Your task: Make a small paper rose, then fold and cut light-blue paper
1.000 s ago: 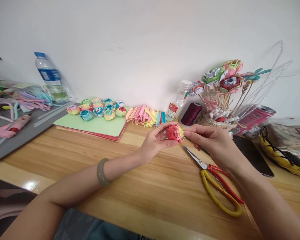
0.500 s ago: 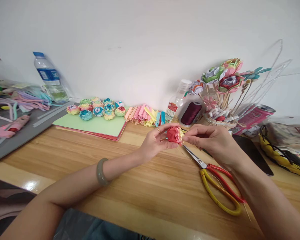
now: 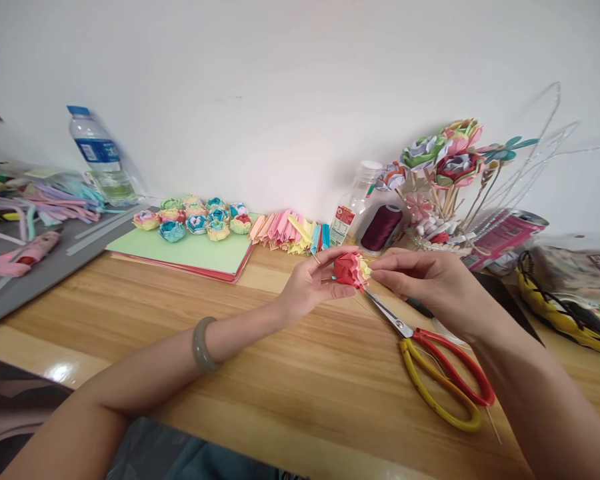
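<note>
A small red, pink and yellow paper flower (image 3: 351,270) is held above the wooden table (image 3: 280,373). My left hand (image 3: 314,283) grips its red side between thumb and fingers, and a ring shows on that hand. At the flower's yellow edge, my right hand (image 3: 420,275) has thumb and forefinger pinched together; whether they hold a petal or thread is too small to tell. Scissors (image 3: 403,327) with one red and one yellow handle lie just below, their tips under the flower. Thin thread trails beside the handles.
Finished paper flowers (image 3: 172,231) sit on green paper (image 3: 130,244) at the left. Folded strips (image 3: 285,230), a clear bottle (image 3: 355,203), a purple thread spool (image 3: 381,228) and a flower bouquet (image 3: 445,167) stand behind. A glue gun (image 3: 35,250) and water bottle (image 3: 100,157) are far left.
My right hand has shifted slightly right, a little away from the flower's yellow edge, uncovering more of the red scissor handle. My left hand and the flower have hardly moved.
</note>
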### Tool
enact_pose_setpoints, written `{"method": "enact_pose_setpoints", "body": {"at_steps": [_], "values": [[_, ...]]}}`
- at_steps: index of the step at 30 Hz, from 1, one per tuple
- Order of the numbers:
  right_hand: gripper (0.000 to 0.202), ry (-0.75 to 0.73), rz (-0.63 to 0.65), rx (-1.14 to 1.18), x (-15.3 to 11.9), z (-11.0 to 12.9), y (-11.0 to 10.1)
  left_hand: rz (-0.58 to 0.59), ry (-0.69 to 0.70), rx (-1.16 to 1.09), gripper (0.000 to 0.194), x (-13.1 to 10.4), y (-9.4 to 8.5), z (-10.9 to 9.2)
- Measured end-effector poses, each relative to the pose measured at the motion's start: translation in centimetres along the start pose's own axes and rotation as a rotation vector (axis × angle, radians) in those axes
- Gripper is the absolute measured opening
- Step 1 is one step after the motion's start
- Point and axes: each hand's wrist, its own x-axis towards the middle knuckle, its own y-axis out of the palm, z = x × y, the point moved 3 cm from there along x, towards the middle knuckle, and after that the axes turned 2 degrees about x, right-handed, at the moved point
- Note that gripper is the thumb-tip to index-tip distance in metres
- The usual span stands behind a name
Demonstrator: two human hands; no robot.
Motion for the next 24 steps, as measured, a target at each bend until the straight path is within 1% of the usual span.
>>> {"method": "enact_pose_setpoints", "body": {"at_steps": [3, 7, 10, 12, 16, 19, 24], "values": [[0.019, -0.083, -0.128, -0.157, -0.3, 0.7, 0.8, -0.002, 0.005, -0.008, 0.048, 0.0, 0.1, 0.0], [0.015, -0.309, -0.348, -0.484, -1.0, 1.6, 2.0, -0.037, 0.019, -0.022, 0.046, 0.1, 0.1, 0.1], [0.015, -0.424, -0.430, -0.576, -1.5, 2.0, 2.6, -0.041, 0.031, -0.034, 0.047, 0.2, 0.1, 0.2], [0.015, -0.421, -0.419, -0.550, -1.6, 2.0, 2.5, -0.041, 0.042, -0.045, 0.047, 0.2, 0.0, 0.1], [0.018, -0.298, -0.323, -0.392, -1.4, 1.7, 2.0, -0.048, 0.042, -0.073, 0.047, 0.3, 0.0, 0.0], [0.019, -0.219, -0.283, -0.310, -1.3, 1.4, 1.8, -0.048, 0.034, -0.081, 0.047, 0.3, 0.0, 0.0], [0.019, -0.178, -0.292, -0.266, -1.3, 1.3, 1.8, -0.049, 0.050, -0.057, 0.048, 0.3, -0.1, 0.0]]}}
